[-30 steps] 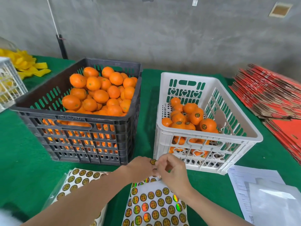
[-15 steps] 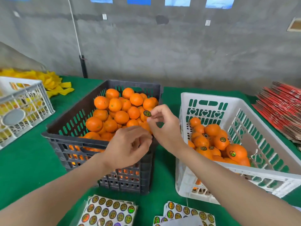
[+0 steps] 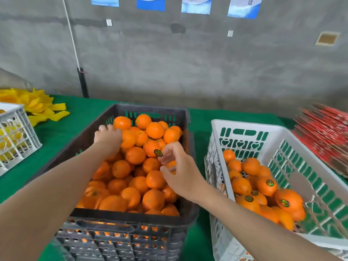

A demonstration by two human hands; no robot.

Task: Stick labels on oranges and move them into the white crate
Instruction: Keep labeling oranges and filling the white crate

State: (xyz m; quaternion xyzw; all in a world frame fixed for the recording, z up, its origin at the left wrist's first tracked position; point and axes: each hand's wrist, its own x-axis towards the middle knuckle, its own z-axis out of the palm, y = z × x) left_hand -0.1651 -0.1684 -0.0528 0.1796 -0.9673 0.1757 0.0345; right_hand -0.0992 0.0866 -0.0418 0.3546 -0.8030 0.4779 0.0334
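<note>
Label (image 3: 158,152) pinched in right hand (image 3: 180,170) grip; left hand (image 3: 108,137) grip unclear among oranges (image 3: 135,155).

The dark grey plastic crate (image 3: 150,219) in the middle of the frame is open on top. Loose oranges (image 3: 135,155) fill it nearly to the rim, so there is little room to go deep. The left hand (image 3: 108,137) is at the heap's upper left. The right hand (image 3: 178,170), pinching a small round label (image 3: 158,152), is over the middle. The white plastic crate (image 3: 244,124) at the right is open too, with room above its labelled oranges (image 3: 244,185). Only a thin strip of green bench (image 3: 199,129) lies between the crates. A stack of red flat cardboard (image 3: 323,134) fills the right edge.
</note>
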